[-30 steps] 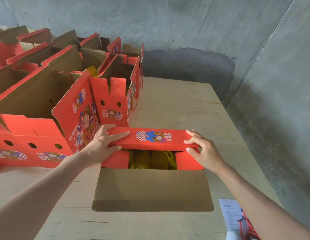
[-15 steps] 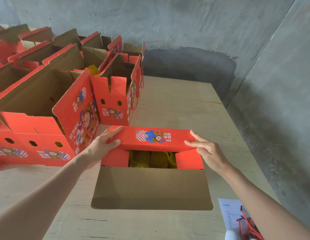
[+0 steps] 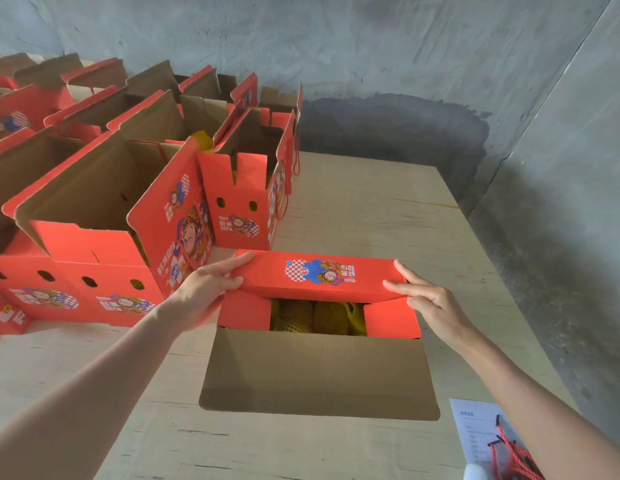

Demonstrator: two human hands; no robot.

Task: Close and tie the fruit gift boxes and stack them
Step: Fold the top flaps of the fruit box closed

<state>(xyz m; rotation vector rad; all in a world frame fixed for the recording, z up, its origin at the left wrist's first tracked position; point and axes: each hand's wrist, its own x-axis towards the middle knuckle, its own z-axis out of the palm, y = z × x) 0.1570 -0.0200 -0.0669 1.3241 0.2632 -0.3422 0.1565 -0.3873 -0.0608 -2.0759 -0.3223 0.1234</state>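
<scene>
The box (image 3: 319, 372) sits on the bench (image 3: 371, 209) just in front of the person. Its far flap (image 3: 319, 273) is folded down over the top, and its near flap lies open toward the camera. Yellow netted fruit (image 3: 315, 317) shows in the gap between them.

The left hand (image 3: 204, 292) pinches the flap's left end, with long fingers laid on top and the thumb against its near edge. The right hand (image 3: 436, 303) reaches to the flap's right end, its fingers straight, slightly spread and touching the corner. Both forearms stretch forward.

Open boxes (image 3: 94, 202) crowd the bench to the left. A paper (image 3: 475, 431) and red cord (image 3: 513, 459) lie at near right.
</scene>
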